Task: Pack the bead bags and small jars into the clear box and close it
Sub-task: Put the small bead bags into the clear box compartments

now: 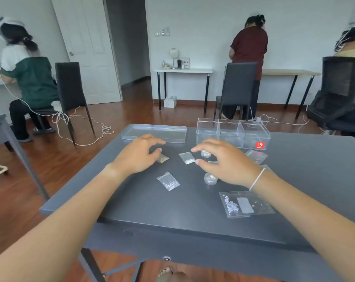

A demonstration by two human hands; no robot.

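The clear box (233, 132) with three compartments stands open at the far right of the grey table; its lid (154, 132) lies flat to the left of it. My left hand (138, 155) hovers open above a small bag of tan beads (162, 158). My right hand (227, 161) hovers open, fingers spread, over one small jar (205, 153) and beside another jar (210, 178). Between the hands lies a small white-bead bag (187, 158). A bag of pink beads (168, 181) and a larger bag (244, 203) lie nearer me. Another bag (256, 156) sits by the box.
The grey table (132, 200) ends at its left edge near my left forearm. Black chairs (236, 88) stand beyond the table, with cables on the wooden floor. Three other people sit or stand at tables along the walls.
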